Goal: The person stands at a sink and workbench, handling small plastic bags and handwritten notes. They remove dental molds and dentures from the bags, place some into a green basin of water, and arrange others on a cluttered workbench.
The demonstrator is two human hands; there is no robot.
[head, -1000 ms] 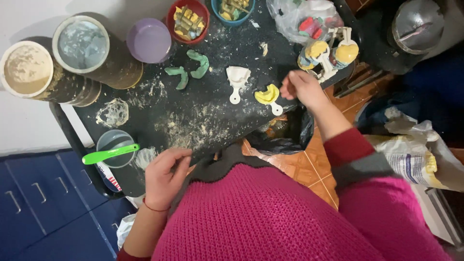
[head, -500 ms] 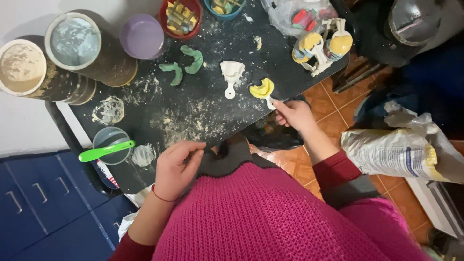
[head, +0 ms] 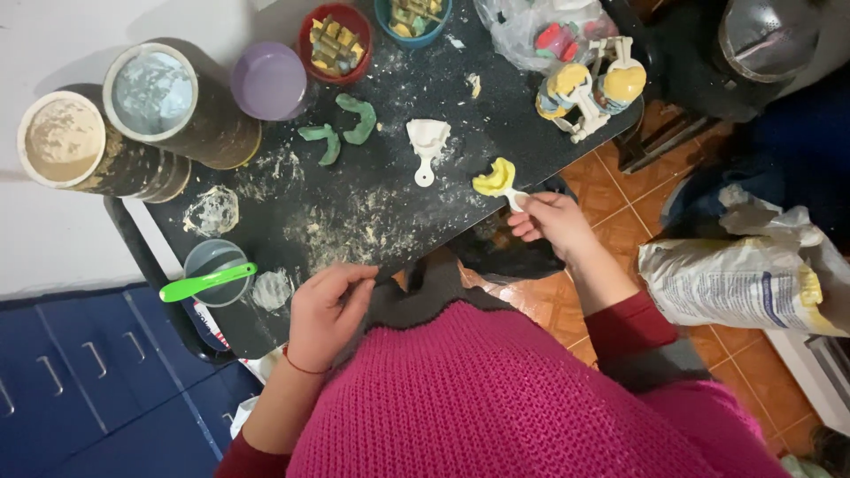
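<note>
My right hand (head: 551, 223) grips the white handle of a dental impression tray filled with yellow material (head: 496, 179), at the near right edge of a black powder-dusted table (head: 372, 212). My left hand (head: 326, 312) rests at the table's near edge with curled fingers, holding nothing that I can see. A white empty tray (head: 427, 145) lies just beyond the yellow one. Two green curved impressions (head: 341, 128) lie further left.
Two open tins (head: 150, 88) of powder stand at the left, beside a purple cup (head: 268, 80). A clear bowl with a green spatula (head: 209, 279) sits near the left corner. Red (head: 335, 35) and blue (head: 412, 16) bowls, yellow dental models (head: 591, 84) and a plastic bag line the far edge. A sack (head: 735, 279) lies on the tiled floor.
My right hand came down from the table's right edge toward me and took hold of the yellow tray's handle. My left hand stayed at the near edge.
</note>
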